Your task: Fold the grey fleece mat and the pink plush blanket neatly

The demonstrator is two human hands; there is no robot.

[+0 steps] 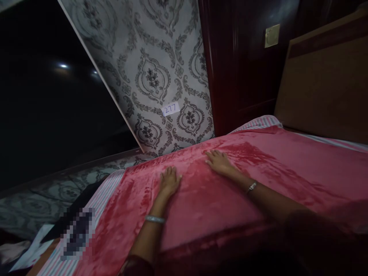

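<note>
A plush red blanket (207, 207) lies spread before me, its pile brushed into lighter and darker patches. My left hand (170, 181) rests flat on it, palm down, fingers stretched out. Farther right, my right hand (219, 161) also lies flat on the blanket with its fingers apart. Neither hand grips anything. Under the blanket, a striped sheet (107, 189) shows along the left edge and at the far right corner. A fold runs across the blanket's near part.
A wall with patterned wallpaper (155, 76) stands behind, bearing a paper label (170, 109) marked 277. At left is a large dark screen (57, 96). A brown panel (324, 80) rises at right, near a wall switch (272, 35). A blurred-out dark object (79, 234) sits at lower left.
</note>
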